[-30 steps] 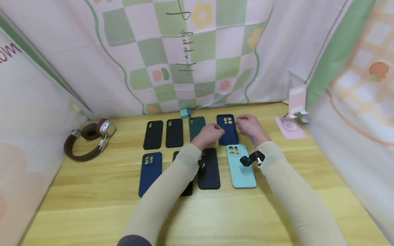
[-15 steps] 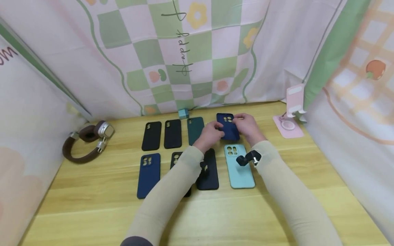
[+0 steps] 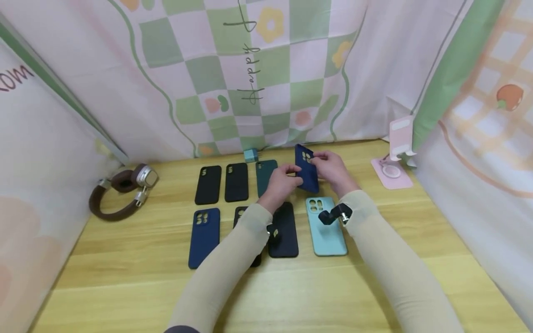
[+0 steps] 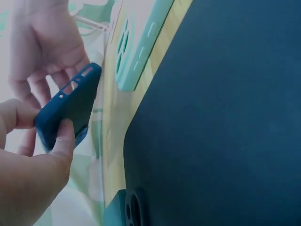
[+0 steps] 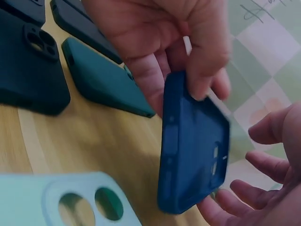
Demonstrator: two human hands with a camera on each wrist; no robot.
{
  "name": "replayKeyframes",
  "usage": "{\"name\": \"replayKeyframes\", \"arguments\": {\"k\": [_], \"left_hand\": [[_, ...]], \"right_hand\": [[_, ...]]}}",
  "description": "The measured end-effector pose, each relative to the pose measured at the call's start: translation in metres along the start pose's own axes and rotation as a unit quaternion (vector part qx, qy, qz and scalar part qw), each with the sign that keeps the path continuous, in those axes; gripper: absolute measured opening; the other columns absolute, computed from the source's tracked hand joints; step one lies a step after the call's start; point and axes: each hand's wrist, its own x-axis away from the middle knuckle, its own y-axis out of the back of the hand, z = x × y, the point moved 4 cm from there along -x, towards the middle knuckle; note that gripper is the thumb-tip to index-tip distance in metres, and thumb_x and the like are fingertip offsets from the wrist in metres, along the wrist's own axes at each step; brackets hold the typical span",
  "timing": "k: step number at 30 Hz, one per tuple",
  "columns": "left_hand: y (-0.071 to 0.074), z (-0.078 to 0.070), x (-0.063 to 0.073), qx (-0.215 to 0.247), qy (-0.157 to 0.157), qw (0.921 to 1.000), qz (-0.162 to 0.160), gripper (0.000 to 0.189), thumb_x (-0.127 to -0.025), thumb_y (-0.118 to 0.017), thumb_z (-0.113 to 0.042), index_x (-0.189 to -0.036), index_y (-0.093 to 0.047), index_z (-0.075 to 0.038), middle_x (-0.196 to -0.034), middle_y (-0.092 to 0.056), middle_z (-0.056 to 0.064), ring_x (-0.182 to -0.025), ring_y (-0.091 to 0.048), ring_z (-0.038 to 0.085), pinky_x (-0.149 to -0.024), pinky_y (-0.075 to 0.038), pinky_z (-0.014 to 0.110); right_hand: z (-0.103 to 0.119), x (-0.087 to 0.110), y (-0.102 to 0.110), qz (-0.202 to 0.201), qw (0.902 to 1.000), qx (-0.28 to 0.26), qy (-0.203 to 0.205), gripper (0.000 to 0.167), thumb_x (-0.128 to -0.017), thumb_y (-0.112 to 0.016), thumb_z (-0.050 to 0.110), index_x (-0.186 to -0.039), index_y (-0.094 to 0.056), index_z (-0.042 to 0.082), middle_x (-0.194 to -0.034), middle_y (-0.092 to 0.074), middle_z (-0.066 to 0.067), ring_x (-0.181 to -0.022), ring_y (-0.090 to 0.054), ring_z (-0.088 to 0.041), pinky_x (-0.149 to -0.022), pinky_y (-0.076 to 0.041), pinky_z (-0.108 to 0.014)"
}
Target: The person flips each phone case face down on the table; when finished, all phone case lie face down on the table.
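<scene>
A dark blue phone case (image 3: pixel 307 175) is tilted up off the table at the back right, its hollow inside facing me. My left hand (image 3: pixel 280 185) pinches one end of it, with the thumb inside the shell, as the right wrist view shows. At the camera-hole end is my right hand (image 3: pixel 333 170); in the right wrist view its fingers (image 5: pixel 256 190) are spread, fingertips right at the case's far edge and thumb apart from it. A dark green case (image 3: pixel 265 173) lies beside my left hand. Below the hands lie a black case (image 3: pixel 285 236) and a mint case (image 3: pixel 326 233).
Two black cases (image 3: pixel 208 185) lie at the back left, a navy case (image 3: pixel 204 238) in front. My left forearm partly covers another black case (image 3: pixel 239 212). Headphones (image 3: pixel 120 192) sit far left, a light-blue cube (image 3: pixel 251 155) at the back, a pink phone stand (image 3: pixel 401 134) far right.
The dark blue case lay flat on the table; now it is gripped and tilted up. My right hand has moved slightly left toward it.
</scene>
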Motion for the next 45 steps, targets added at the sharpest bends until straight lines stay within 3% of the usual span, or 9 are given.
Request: {"name": "replayKeyframes", "arguments": {"k": [4,9,13,18,21,29,37,40,45], "left_hand": [[-0.003,-0.003,0.007,0.012,-0.028,0.9993,0.023,0.022,-0.085,-0.068,-0.005,-0.107,-0.069,-0.010,-0.111,-0.063,-0.001,-0.092,-0.061,0.015,-0.075,-0.051,0.030],[-0.005,-0.011,0.015,-0.010,-0.054,0.9982,0.026,0.018,-0.087,-0.067,-0.007,-0.104,-0.068,-0.010,-0.103,-0.065,-0.001,-0.086,-0.062,0.013,-0.069,-0.051,0.029],[-0.006,-0.014,0.019,-0.020,-0.055,0.9978,0.030,0.015,-0.088,-0.066,-0.008,-0.104,-0.067,-0.010,-0.095,-0.065,-0.001,-0.079,-0.062,0.014,-0.065,-0.050,0.029],[-0.006,-0.016,0.019,-0.029,-0.066,0.9969,0.033,0.012,-0.088,-0.066,-0.006,-0.100,-0.067,-0.010,-0.096,-0.066,0.000,-0.075,-0.063,0.013,-0.063,-0.050,0.027],[-0.007,-0.017,0.019,-0.038,-0.073,0.9960,0.037,0.011,-0.088,-0.067,-0.006,-0.097,-0.067,-0.011,-0.099,-0.065,0.001,-0.074,-0.063,0.014,-0.062,-0.051,0.028],[-0.005,-0.020,0.023,-0.068,-0.083,0.9938,0.030,0.013,-0.087,-0.069,-0.006,-0.100,-0.068,-0.008,-0.103,-0.062,0.000,-0.075,-0.061,0.015,-0.064,-0.052,0.028],[-0.004,-0.017,0.021,-0.112,-0.120,0.9861,0.028,0.014,-0.087,-0.071,-0.012,-0.101,-0.068,-0.011,-0.106,-0.058,0.001,-0.088,-0.056,0.015,-0.072,-0.049,0.026],[0.000,-0.013,0.020,-0.095,-0.113,0.9887,0.027,0.013,-0.089,-0.069,-0.015,-0.101,-0.066,-0.014,-0.105,-0.058,0.000,-0.089,-0.058,0.015,-0.071,-0.051,0.027],[0.012,-0.004,0.016,-0.068,-0.072,0.9951,-0.001,0.014,-0.092,-0.066,-0.018,-0.105,-0.065,-0.015,-0.110,-0.057,0.001,-0.089,-0.058,0.016,-0.068,-0.053,0.030]], "right_hand": [[0.005,0.001,-0.005,0.005,0.9999,-0.010,0.012,0.046,-0.102,-0.053,0.024,-0.142,-0.045,0.002,-0.137,-0.049,-0.019,-0.114,-0.055,-0.030,-0.090,-0.051,-0.039],[0.012,0.002,-0.010,0.017,0.9988,-0.035,0.030,0.055,-0.100,-0.056,0.031,-0.145,-0.039,0.003,-0.143,-0.043,-0.021,-0.120,-0.053,-0.033,-0.091,-0.051,-0.040],[0.016,0.001,-0.013,0.013,0.9978,-0.044,0.048,0.057,-0.099,-0.057,0.030,-0.146,-0.036,0.004,-0.136,-0.047,-0.023,-0.112,-0.056,-0.031,-0.088,-0.051,-0.035],[0.020,0.002,-0.013,-0.018,0.9967,-0.026,0.074,0.054,-0.099,-0.058,0.023,-0.145,-0.037,0.004,-0.125,-0.053,-0.021,-0.097,-0.056,-0.023,-0.078,-0.044,-0.029],[0.022,0.003,-0.012,-0.023,0.9960,-0.038,0.077,0.054,-0.098,-0.059,0.020,-0.145,-0.037,0.004,-0.123,-0.053,-0.020,-0.097,-0.057,-0.022,-0.076,-0.049,-0.027],[0.025,0.006,-0.014,-0.014,0.9940,-0.076,0.076,0.055,-0.095,-0.063,0.013,-0.143,-0.037,0.004,-0.128,-0.052,-0.022,-0.109,-0.057,-0.032,-0.075,-0.057,-0.034],[0.021,0.006,-0.011,-0.047,0.9920,-0.099,0.063,0.048,-0.095,-0.061,0.007,-0.140,-0.043,0.002,-0.115,-0.057,-0.016,-0.101,-0.063,-0.033,-0.067,-0.057,-0.032],[0.021,0.007,-0.010,-0.051,0.9923,-0.097,0.059,0.045,-0.095,-0.060,0.007,-0.138,-0.046,0.004,-0.112,-0.058,-0.014,-0.095,-0.064,-0.027,-0.065,-0.057,-0.030],[0.021,0.008,-0.010,-0.044,0.9927,-0.097,0.056,0.044,-0.096,-0.059,0.007,-0.138,-0.047,0.006,-0.116,-0.058,-0.017,-0.092,-0.065,-0.024,-0.068,-0.057,-0.031]]}}
